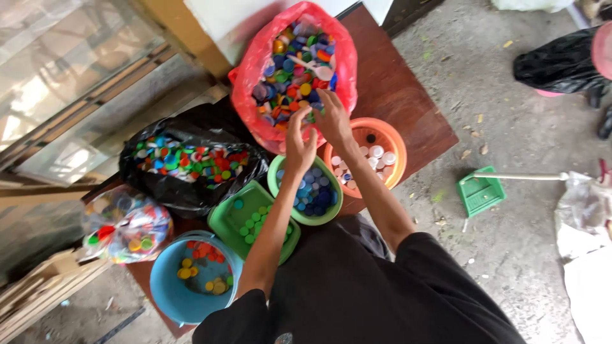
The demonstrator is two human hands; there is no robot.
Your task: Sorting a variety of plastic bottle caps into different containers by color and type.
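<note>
A red plastic bag (245, 83) full of mixed coloured bottle caps lies open on a brown table (395, 89). Both hands reach into its near edge. My left hand (298, 137) hovers with fingers curled over the caps, and whether it grips one I cannot tell. My right hand (331, 118) rests on the caps with fingers bent down among them. Below the hands stand a green bowl (275, 171) of blue caps and an orange bowl (394, 137) of white caps.
A black bag (191, 191) of mixed caps, a clear bag (124, 226) of caps, a green tray (223, 220) with green caps and a blue bucket (167, 290) with red and yellow caps crowd the table's left. A green dustpan (479, 191) lies on the concrete floor.
</note>
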